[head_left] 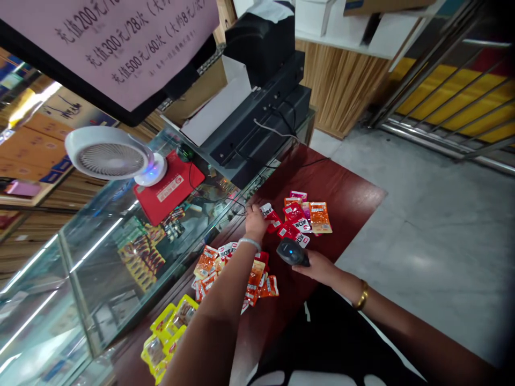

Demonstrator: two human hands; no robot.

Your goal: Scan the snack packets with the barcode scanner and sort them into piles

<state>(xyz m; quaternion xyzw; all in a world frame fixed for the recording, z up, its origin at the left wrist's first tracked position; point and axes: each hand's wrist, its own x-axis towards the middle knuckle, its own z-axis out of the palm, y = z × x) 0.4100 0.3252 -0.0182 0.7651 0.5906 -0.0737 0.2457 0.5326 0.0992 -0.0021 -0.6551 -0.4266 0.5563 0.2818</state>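
My right hand (317,266) is wrapped round a dark handheld barcode scanner (292,251) with a blue light on its top. Past the scanner, my left hand (256,221) grips the edge of a red and white snack packet (272,219) low over the dark red counter. Just right of that packet lies a small group of red, orange and pink snack packets (298,215). Under and beside my left forearm spreads a larger pile of orange and red snack packets (257,279), partly hidden by the arm. Yellow snack packets (167,329) lie nearer the lower left.
A glass display case (100,236) runs along the left, carrying a white fan (115,155) and a red mat (161,201). Black cash drawers (261,123), an open carton (217,99) and cables stand at the far end. Metal railings (450,91) rise from the floor at right.
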